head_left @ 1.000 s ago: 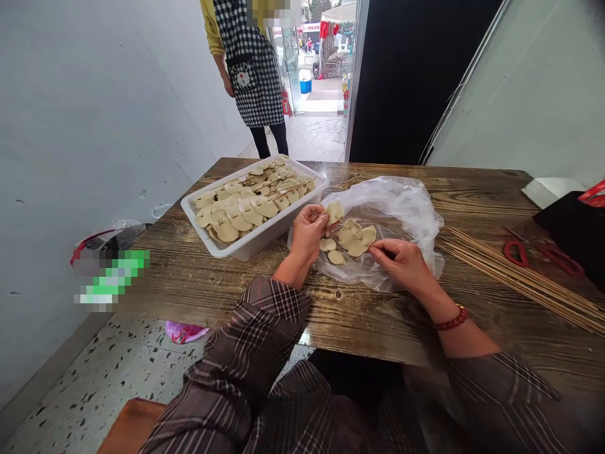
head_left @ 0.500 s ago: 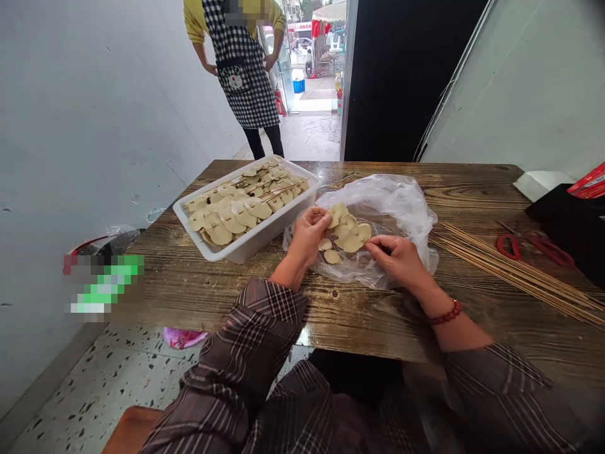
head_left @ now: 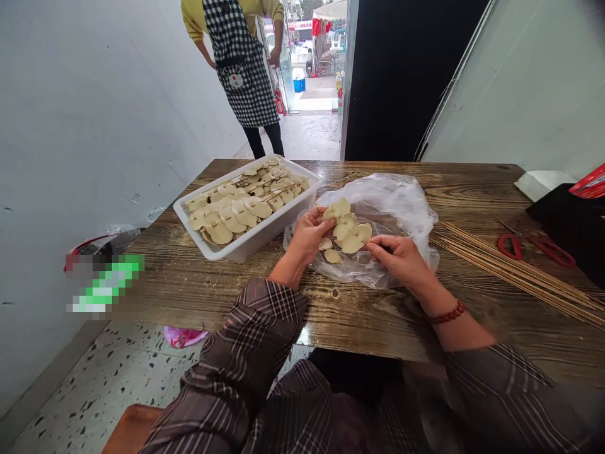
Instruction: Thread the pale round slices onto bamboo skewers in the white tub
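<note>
Several pale, round flat slices (head_left: 346, 227) are threaded on a thin bamboo skewer, held above a clear plastic bag (head_left: 397, 195). My left hand (head_left: 309, 233) is closed on the slices at the upper left. My right hand (head_left: 397, 255), with a red bead bracelet at its wrist, pinches the skewer's end at the lower right; most of the skewer is hidden by the slices. Two loose slices (head_left: 333, 256) lie on the bag below. To the left, a white plastic tub (head_left: 246, 249) holds a heap of skewered slices (head_left: 231, 217).
Bare bamboo skewers (head_left: 510, 268) lie on the wooden table (head_left: 227, 290) at the right, beside red-handled scissors (head_left: 509, 247) and a black holder (head_left: 562, 221). A person in a checked apron (head_left: 246, 82) stands beyond the table, near the doorway.
The skewered slices have tilted slightly, showing their faces more. Both hands keep nearly the same place and grip. The person across the table has shifted a little.
</note>
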Available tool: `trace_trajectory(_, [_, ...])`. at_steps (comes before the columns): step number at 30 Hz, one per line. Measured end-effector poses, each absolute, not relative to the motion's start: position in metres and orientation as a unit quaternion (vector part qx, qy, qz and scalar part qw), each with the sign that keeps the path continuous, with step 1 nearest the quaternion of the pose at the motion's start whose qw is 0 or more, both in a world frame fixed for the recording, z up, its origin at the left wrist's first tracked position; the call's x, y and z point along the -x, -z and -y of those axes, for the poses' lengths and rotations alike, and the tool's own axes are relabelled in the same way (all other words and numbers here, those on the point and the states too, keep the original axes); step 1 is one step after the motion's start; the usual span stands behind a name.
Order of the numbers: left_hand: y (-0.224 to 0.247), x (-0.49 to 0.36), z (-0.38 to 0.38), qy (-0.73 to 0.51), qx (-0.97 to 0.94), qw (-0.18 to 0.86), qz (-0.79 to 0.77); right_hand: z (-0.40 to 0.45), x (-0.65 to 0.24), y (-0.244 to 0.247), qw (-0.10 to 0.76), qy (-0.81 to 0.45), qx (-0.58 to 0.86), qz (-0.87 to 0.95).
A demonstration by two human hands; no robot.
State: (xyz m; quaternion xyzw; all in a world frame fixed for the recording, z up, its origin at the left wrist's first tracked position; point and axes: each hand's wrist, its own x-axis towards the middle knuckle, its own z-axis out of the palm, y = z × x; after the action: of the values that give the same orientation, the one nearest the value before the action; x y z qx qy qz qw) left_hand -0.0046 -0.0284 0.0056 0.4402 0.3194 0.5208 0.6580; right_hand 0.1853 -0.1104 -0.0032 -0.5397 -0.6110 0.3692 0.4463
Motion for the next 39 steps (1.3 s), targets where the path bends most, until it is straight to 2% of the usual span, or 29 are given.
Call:
trace_trajectory(4, [-0.008,0.002,0.033,-0.541,-0.456,0.62,-0.339,0.111,-0.184,0.001,0.464,-0.414,0.528,0.579])
trace_trajectory(10, [-0.012,0.007,0.032,-0.509,-0.381,0.711,-0.301,0.112,-0.184,0.0,0.459,-0.41,0.531,0.582])
trace_trajectory(17, [-0.011,0.005,0.032,-0.476,-0.373,0.747,-0.276,0.111,-0.185,0.004,0.436,-0.347,0.533,0.637])
trace_trajectory(27, [-0.014,0.005,0.028,-0.525,-0.371,0.705,-0.3,0.107,-0.192,0.012,0.435,-0.174,0.517,0.716])
trace_trajectory(39, [-0.007,-0.006,0.035,-0.512,-0.386,0.705,-0.303,0.107,-0.191,0.015,0.428,-0.144,0.517,0.727])
